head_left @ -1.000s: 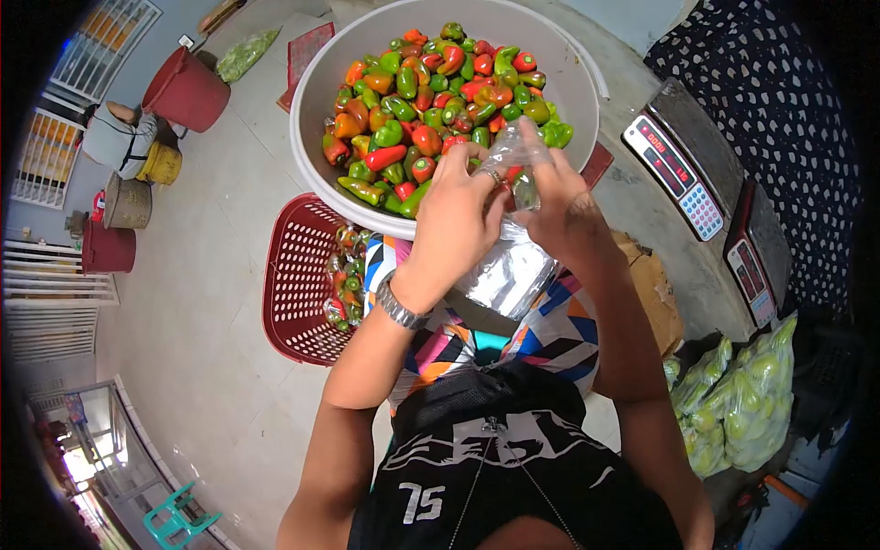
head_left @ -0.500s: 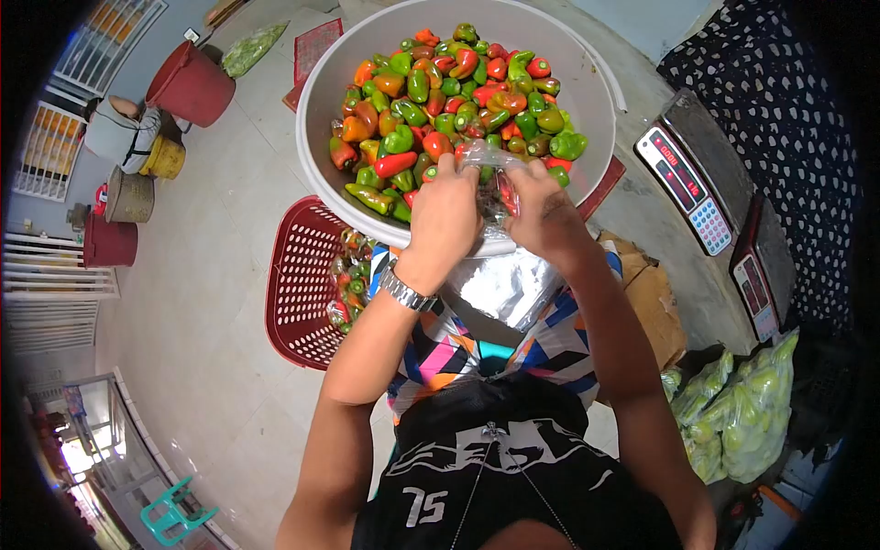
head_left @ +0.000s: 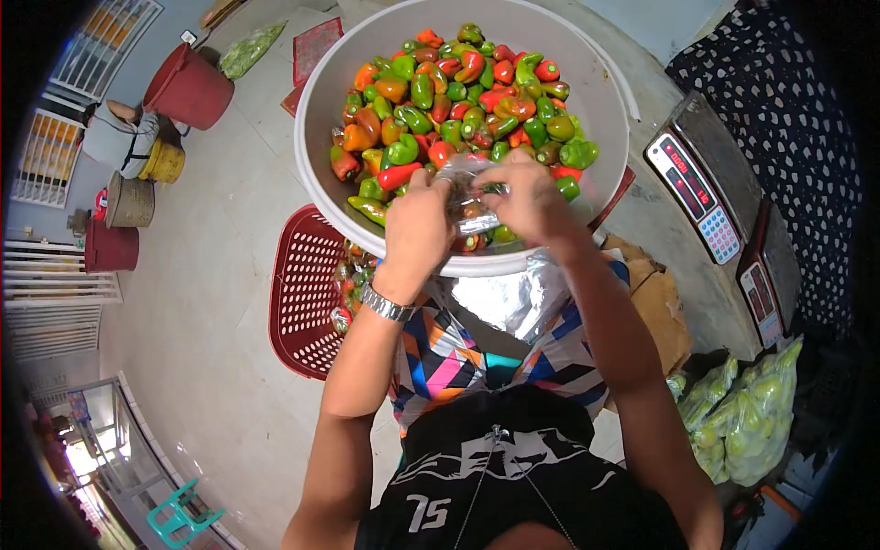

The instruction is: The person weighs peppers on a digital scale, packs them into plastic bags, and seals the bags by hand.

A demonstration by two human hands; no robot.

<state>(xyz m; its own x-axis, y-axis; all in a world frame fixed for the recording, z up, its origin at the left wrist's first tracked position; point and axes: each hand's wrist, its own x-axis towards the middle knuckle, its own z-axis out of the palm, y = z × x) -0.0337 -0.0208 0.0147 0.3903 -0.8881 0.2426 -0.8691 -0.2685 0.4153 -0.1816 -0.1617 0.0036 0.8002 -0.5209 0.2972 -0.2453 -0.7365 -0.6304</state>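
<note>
A large pale tub (head_left: 316, 156) holds many peppers (head_left: 399, 151) in red, green and orange. Over its near side, my left hand (head_left: 417, 220) grips the edge of a clear plastic bag (head_left: 469, 211), fingers closed on the film. Opposite it, my right hand (head_left: 532, 200) has its fingers curled at the bag's other side, pinching it. The bag's mouth lies between both hands, and peppers show through and around it. Silvery, shiny plastic (head_left: 500, 298) lies across my lap below the tub's rim.
A red perforated basket (head_left: 298, 293) with bagged peppers stands left of my legs. Two digital scales (head_left: 692, 197) sit at right, near bags of green produce (head_left: 756, 422). Buckets (head_left: 188, 87) line the left wall; a green stool (head_left: 179, 513) stands lower left.
Both hands have shifted slightly left and down with the plastic bag. My right hand has turned, its fingers now curled inward over the bag's mouth. The view has moved slightly.
</note>
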